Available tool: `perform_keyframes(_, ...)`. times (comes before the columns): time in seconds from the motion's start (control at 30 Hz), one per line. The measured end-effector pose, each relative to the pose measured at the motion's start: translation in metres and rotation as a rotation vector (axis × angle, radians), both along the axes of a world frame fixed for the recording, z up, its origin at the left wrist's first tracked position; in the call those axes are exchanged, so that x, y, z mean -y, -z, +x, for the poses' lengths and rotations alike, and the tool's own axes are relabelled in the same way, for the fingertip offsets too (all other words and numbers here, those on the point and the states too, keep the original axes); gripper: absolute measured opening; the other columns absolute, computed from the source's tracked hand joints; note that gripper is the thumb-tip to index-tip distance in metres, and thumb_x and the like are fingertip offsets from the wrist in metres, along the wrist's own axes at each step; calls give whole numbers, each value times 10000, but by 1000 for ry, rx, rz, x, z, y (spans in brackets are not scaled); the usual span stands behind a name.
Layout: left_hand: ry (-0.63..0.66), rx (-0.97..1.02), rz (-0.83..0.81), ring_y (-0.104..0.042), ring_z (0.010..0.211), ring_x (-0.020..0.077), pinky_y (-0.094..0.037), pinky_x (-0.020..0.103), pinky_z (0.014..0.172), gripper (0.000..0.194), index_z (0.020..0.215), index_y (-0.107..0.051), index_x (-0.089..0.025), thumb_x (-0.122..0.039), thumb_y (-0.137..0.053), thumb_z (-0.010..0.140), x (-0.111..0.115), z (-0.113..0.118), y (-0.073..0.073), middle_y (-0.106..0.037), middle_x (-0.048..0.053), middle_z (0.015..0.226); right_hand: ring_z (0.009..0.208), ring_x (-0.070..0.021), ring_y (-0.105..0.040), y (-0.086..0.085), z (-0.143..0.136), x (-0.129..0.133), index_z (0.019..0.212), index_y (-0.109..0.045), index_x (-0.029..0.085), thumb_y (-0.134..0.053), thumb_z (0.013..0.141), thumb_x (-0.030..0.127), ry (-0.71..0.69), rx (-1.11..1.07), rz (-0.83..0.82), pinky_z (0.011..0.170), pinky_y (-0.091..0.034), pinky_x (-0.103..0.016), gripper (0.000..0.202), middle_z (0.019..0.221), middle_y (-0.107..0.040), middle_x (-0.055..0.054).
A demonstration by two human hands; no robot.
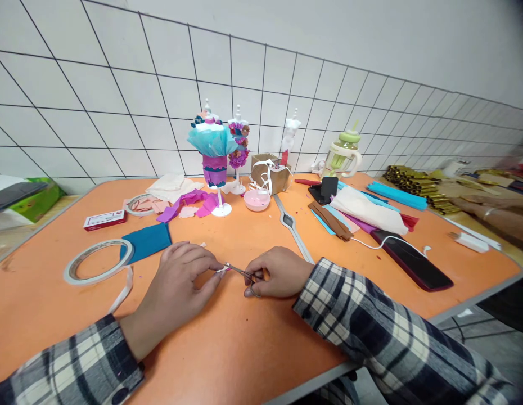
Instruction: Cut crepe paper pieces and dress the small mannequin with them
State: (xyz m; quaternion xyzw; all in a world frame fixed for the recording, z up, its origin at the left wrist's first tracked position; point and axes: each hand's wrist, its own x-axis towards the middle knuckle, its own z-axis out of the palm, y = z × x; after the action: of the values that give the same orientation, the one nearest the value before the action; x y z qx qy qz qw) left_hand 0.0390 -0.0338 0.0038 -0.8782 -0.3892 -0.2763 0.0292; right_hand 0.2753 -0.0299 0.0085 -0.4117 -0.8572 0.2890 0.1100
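- Metallic grey scissors (239, 270) in the right hand (280, 271), fingers curled and thumb at the handle loops, blades spanning the gap between both hands.
- Small white-and-pink scrap (223, 270) pinched between thumb and fingertips of the left hand (181, 275), right at the blade tips.
- Seemingly mid-trim, with scrap not yet clear of the blades; whether cut through, impossible to tell.
- Beyond the gap between the hands, already clothed: a turquoise-and-purple form (213, 163) and a flower-trimmed form (239, 153).
- Beyond the right hand, largely bare and seemingly unfinished: a white form (291, 135).
- Long axis of the scissors roughly side to side, tips toward the left hand and slightly forward, loops at the right palm.
- Scrap too small for any clear axis.
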Motion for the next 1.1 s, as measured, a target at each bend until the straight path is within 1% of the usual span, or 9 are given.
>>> perform_keyframes(0.17,-11,-7,-21,-611,845,236,-373,426,829,122,794,-678,-243,-309,-591,847,0,-1,1,-703,21,817,627,-86,-519,1,1,-1,864,-715,243,-687,769,409,-3,5,6,571,-300,-215,193,646,-593,60)
perform_keyframes(0.33,-12,-19,-33,-609,843,234,-373,420,825,125,800,-685,-245,-303,-585,846,-1,0,2,-707,18,827,650,-94,-559,-3,0,2,877,-670,223,-685,748,489,2,3,-44,615,-334,-225,296,714,-645,57)
perform_keyframes(0.43,-6,-30,-37,-609,859,234,-370,417,832,135,804,-687,-245,-308,-577,848,-1,0,1,-711,16,834,661,-101,-569,-4,-1,3,879,-657,222,-675,749,508,-5,12,-60,632,-342,-233,315,730,-656,52)
perform_keyframes(0.7,-15,-34,-23,-605,849,234,-364,429,844,148,797,-678,-240,-322,-569,854,0,0,0,-708,25,832,661,-105,-556,-5,-1,2,874,-654,217,-683,741,506,24,38,-69,607,-328,-237,319,740,-655,43)
perform_keyframes(0.83,-3,-39,-5,-610,846,236,-362,432,839,127,803,-675,-241,-302,-574,852,0,0,-1,-709,23,825,640,-99,-544,-6,-2,4,858,-663,217,-675,746,514,20,48,-67,595,-323,-238,318,723,-651,44)
perform_keyframes(1.1,4,-75,18,-615,858,249,-338,469,885,124,807,-672,-244,-292,-566,848,3,1,-4,-722,20,830,633,-92,-540,-5,-3,4,852,-659,220,-673,748,519,26,47,-81,590,-321,-230,317,702,-639,47)
